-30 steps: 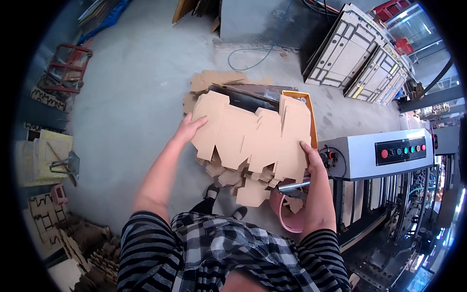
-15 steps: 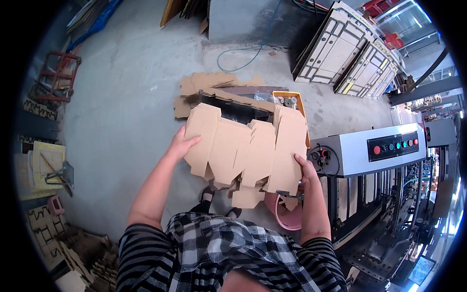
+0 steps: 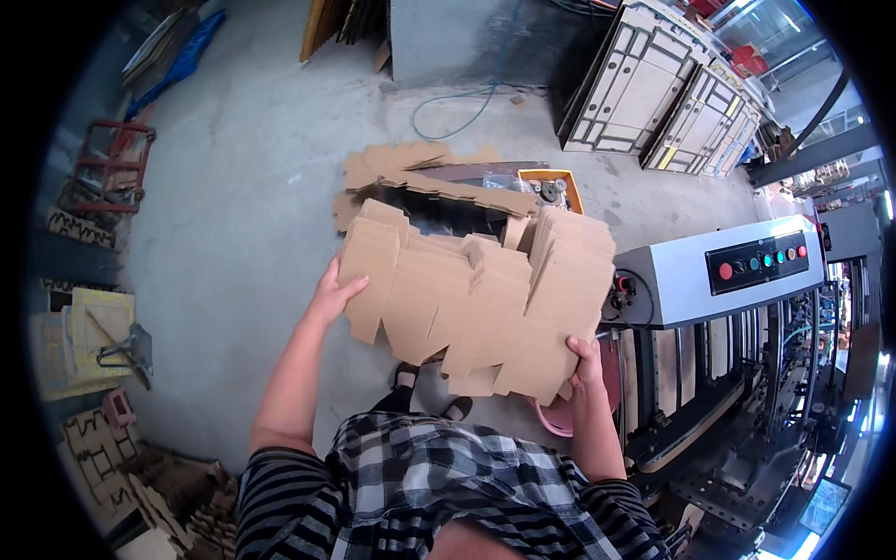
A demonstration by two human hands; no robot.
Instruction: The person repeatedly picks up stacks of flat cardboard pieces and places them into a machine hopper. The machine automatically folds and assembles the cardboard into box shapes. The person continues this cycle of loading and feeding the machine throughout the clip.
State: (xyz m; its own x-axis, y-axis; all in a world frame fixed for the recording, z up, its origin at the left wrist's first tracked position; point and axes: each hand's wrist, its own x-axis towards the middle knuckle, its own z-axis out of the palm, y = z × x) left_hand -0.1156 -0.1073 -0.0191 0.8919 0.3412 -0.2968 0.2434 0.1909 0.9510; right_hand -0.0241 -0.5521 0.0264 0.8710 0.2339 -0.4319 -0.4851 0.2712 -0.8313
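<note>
A stack of brown die-cut cardboard box blanks (image 3: 457, 299) is held up in front of my body, its sheets fanned at the right end. My left hand (image 3: 337, 291) grips the stack's left edge, thumb on top and fingers underneath. At the lower right corner my right hand (image 3: 585, 362) grips it the same way, its fingers mostly hidden below. Beyond the held stack, more flat cardboard blanks (image 3: 401, 166) lie in a pile over something dark. A pink bin (image 3: 554, 420) stands partly hidden beneath the stack, by my right forearm.
To the right is a machine with a grey control panel (image 3: 728, 271) and coloured buttons. A yellow box (image 3: 571, 187) of metal parts sits beyond the stack. Framed boards (image 3: 635, 84) lean at the far right. A red cart (image 3: 110, 168) stands at left; cardboard scraps (image 3: 177, 504) lie lower left.
The stack has tilted, its right end swinging nearer to me and its sheets fanning out more. My right hand has moved lower with it; both hands keep their hold.
</note>
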